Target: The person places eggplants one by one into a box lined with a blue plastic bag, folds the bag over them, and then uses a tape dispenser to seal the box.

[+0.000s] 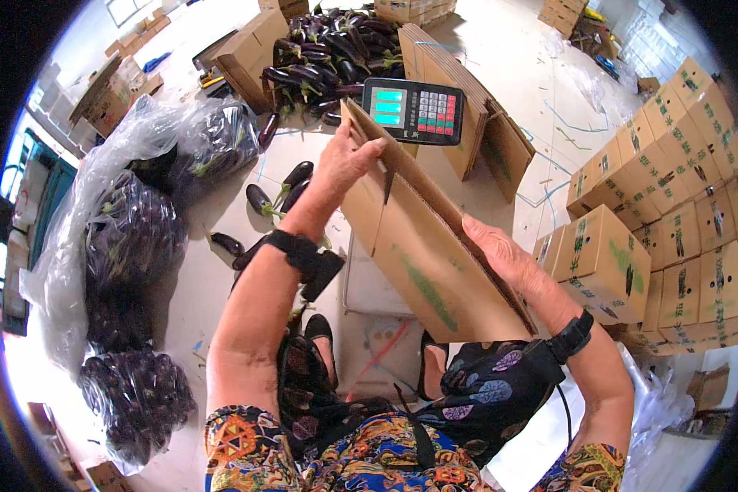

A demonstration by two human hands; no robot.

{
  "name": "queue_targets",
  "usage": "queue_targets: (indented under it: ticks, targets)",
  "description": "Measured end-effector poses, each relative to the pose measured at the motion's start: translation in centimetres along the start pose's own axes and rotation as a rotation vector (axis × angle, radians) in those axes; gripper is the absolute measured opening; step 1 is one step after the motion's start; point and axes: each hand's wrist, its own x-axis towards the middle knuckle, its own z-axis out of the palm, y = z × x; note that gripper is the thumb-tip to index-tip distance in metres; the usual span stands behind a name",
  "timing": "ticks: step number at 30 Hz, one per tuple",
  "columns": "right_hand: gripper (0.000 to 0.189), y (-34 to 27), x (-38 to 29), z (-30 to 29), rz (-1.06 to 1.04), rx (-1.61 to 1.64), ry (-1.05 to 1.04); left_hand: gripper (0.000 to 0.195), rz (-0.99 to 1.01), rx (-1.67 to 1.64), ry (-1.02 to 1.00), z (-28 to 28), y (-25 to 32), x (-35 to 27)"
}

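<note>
Between my hands is a folded cardboard carton [393,246], held tilted and collapsed, with a green printed patch on its side. My left hand [352,157] grips its far end, thumb over the top edge. Along its right-hand edge my right hand [498,249] holds on, with some fingers hidden behind the board. Just past the far end stands a scale's display and keypad [413,111], its readouts lit. Under the carton, the scale's metal platform [369,283] is partly covered. Several loose eggplants [259,200] lie on the floor left of my left hand.
A large eggplant heap [338,49] lies ahead, between flattened cartons [252,58] and more flattened cartons [449,86]. Plastic bags of eggplants [132,246] line the left. Closed, printed cartons [670,147] are stacked at right, with a single carton [603,264] nearer me. Blue strapping [547,160] litters the floor.
</note>
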Motion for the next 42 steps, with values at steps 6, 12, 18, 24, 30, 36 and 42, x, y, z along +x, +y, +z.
queue_targets:
  ticks: [6, 12, 18, 24, 30, 36, 42]
  targets:
    - [0.034, -0.8, 0.7, -1.6, -0.012, -0.567, 0.195, 0.055, -0.017, 0.088, -0.153, -6.3, 2.9, -2.8]
    - [0.028, 2.1, -0.7, -6.1, 0.201, -0.387, 0.476, 0.062, 0.038, 0.541, -0.338, -8.0, 4.9, -9.1]
    - [0.027, -0.9, 0.2, -2.5, -0.684, -0.983, 0.978, 0.065, 0.186, 0.703, -0.486, -5.6, 2.7, -10.9]
    - [0.044, -0.2, 4.6, 2.8, -0.912, -0.930, 0.492, 0.105, 0.139, 1.053, -0.670, -2.1, 4.0, -10.2]
    - [0.069, 3.3, 6.9, 5.1, -0.905, -1.035, 0.207, 0.090, 0.206, 0.814, -0.780, -4.8, 1.8, -8.4]
    - [0.041, 7.5, 6.9, 3.0, -0.671, -1.221, -0.079, 0.060, 0.079, 0.105, -0.323, -5.6, 2.7, -13.1]
    - [0.032, 6.4, 7.4, 2.3, -0.754, -1.086, -0.024, 0.057, 0.102, 0.046, -0.015, -0.7, 0.4, -10.2]
